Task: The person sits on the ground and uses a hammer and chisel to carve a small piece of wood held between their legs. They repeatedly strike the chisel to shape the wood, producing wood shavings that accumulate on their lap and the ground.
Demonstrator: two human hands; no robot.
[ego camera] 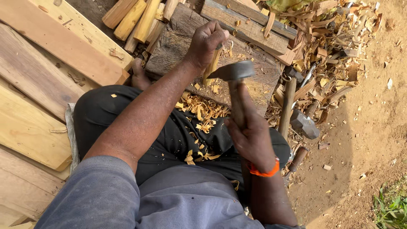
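My left hand (206,42) grips the top of a short pale wooden stick (211,68) and holds it upright on a rough dark wooden block (178,48). My right hand (251,135) holds the wooden handle of a small adze; its grey metal head (232,71) hangs beside the stick, edge toward it. An orange band (265,171) circles my right wrist. Pale wood shavings (202,112) lie on my black trousers and on the block.
Wide pale planks (38,85) lie to the left. Several round wooden billets (135,17) lie beyond the block. A second hammer-like tool (303,124) and a heap of wood chips (330,46) rest on the dirt to the right. Grass (392,208) shows bottom right.
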